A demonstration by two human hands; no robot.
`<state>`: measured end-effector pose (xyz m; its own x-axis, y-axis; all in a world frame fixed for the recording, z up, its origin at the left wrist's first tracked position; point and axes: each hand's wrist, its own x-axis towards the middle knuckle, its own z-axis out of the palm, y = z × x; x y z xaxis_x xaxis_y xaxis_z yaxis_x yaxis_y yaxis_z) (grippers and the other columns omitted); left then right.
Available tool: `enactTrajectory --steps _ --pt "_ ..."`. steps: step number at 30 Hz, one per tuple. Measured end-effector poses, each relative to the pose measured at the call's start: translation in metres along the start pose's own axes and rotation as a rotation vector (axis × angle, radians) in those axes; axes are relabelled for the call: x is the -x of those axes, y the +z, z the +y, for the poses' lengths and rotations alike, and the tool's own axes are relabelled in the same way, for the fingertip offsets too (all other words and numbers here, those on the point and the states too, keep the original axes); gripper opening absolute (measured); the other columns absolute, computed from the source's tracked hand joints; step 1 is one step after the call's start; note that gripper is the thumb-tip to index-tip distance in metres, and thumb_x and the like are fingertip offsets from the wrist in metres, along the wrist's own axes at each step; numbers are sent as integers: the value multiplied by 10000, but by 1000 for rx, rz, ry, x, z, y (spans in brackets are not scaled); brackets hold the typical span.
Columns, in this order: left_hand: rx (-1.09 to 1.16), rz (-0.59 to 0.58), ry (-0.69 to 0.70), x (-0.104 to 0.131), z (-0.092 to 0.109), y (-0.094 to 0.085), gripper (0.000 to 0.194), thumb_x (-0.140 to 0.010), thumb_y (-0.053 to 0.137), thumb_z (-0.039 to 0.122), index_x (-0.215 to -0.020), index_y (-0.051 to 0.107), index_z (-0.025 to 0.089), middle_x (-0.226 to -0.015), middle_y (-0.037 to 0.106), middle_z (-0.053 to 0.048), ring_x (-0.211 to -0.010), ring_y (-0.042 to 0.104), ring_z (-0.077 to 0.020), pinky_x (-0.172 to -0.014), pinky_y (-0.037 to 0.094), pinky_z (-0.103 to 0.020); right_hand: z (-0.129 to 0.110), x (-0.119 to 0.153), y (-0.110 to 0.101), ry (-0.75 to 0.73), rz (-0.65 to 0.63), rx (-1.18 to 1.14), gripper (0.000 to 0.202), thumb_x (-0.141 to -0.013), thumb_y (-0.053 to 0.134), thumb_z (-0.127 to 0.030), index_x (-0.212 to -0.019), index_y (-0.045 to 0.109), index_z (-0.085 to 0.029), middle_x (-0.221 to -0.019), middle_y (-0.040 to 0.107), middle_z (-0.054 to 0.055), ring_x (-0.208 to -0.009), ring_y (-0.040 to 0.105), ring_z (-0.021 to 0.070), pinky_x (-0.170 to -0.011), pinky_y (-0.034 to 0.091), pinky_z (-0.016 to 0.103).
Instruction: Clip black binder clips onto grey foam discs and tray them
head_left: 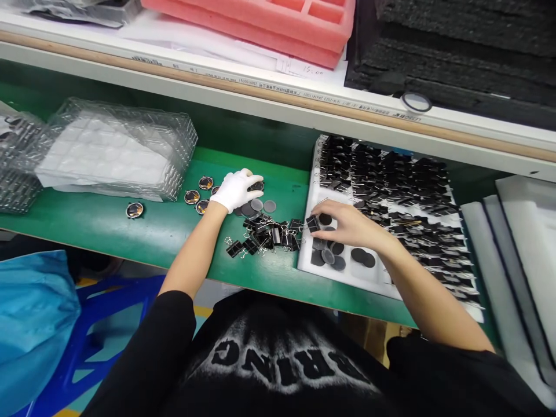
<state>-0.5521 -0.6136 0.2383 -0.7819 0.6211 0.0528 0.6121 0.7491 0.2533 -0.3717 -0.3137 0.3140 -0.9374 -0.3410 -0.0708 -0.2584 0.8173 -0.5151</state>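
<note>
My left hand (pixel 237 190), in a white glove, is over the green bench with its fingers curled round a dark round disc (pixel 257 186). Loose grey and black discs (pixel 270 206) lie just under and beside it. My bare right hand (pixel 347 225) pinches a black binder clip (pixel 313 223) above the left edge of the white foam tray (pixel 306 255). Between the hands is a heap of black binder clips (pixel 274 234) with silver wire handles. Several dark discs (pixel 328 255) sit in the tray's near pockets; rows of clips (pixel 391 179) fill its far and right parts.
Several round pieces with orange-and-black faces (pixel 191 197) lie left of my gloved hand. Stacked clear plastic trays (pixel 174 156) stand at the back left. A shelf edge (pixel 278 87) crosses above, bearing pink foam (pixel 260 23), black foam (pixel 434 52) and a round lens (pixel 416 102).
</note>
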Motion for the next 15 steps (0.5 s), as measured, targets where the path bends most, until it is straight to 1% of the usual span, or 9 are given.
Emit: enactTrajectory --steps 2,4,5,7,8,9,12,14,15 --pt "-1 -3 -1 0 1 -1 543 -983 596 559 -1479 622 340 -1437 594 -91 -1219 609 -335 -1053 426 -439 2 -4 -7 38 115 -217 472 -865 758 -569 -1180 624 -244 -1234 743 124 -1141 706 320 -999 559 508" --pt "-4 -8 -14 0 3 -3 574 -977 602 566 -1497 601 325 -1450 596 -100 -1230 612 -342 -1052 431 -440 3 -19 -12 77 227 -354 549 -837 778 -609 -1201 580 -249 -1145 767 116 -1047 734 307 -913 587 476" --pt "-6 -8 -27 0 4 -3 606 -972 609 571 -1516 580 307 -1455 598 -111 -1238 612 -348 -1052 433 -440 3 -31 -12 82 273 -363 559 -825 791 -605 -1198 580 -245 -1081 771 108 -991 737 298 -881 589 463" --pt "-18 -4 -52 0 5 -4 664 -964 620 578 -1544 543 263 -1456 605 -137 -1256 608 -361 -1051 434 -439 3 -61 -9 69 318 -248 517 -814 818 -538 -1177 622 -227 -993 761 90 -916 724 281 -871 575 447" --pt "-27 -1 -57 -1 6 -5 669 -965 619 578 -1542 543 248 -1453 608 -145 -1264 606 -365 -1050 433 -439 3 -79 -6 55 306 -149 476 -817 825 -482 -1169 652 -213 -978 755 87 -908 717 277 -882 563 441" --pt "-39 2 -56 -1 6 -5 658 -969 613 578 -1531 555 241 -1452 610 -148 -1271 604 -368 -1049 432 -439 2 -96 -1 40 260 -41 440 -819 827 -421 -1169 677 -199 -977 752 87 -912 712 278 -887 552 436" --pt "-71 3 -34 -1 7 -5 616 -980 590 576 -1503 584 252 -1450 606 -142 -1272 602 -369 -1034 435 -439 -2 -141 13 16 51 261 380 -837 803 -290 -1187 723 -166 -1063 745 123 -997 691 309 -895 525 432" --pt "-80 -2 -20 0 7 -5 674 -970 595 588 -1552 529 255 -1458 592 -151 -1264 600 -373 -1019 440 -442 -4 -158 19 2 -75 359 389 -849 796 -288 -1211 729 -164 -1125 731 143 -1061 668 329 -916 510 438" --pt "-81 -5 -12 1 7 -5 707 -965 599 594 -1575 498 253 -1461 584 -159 -1264 597 -376 -1011 442 -445 -3 -162 20 -4 -112 372 430 -847 807 -324 -1240 723 -171 -1154 719 149 -1088 654 339 -937 501 449"
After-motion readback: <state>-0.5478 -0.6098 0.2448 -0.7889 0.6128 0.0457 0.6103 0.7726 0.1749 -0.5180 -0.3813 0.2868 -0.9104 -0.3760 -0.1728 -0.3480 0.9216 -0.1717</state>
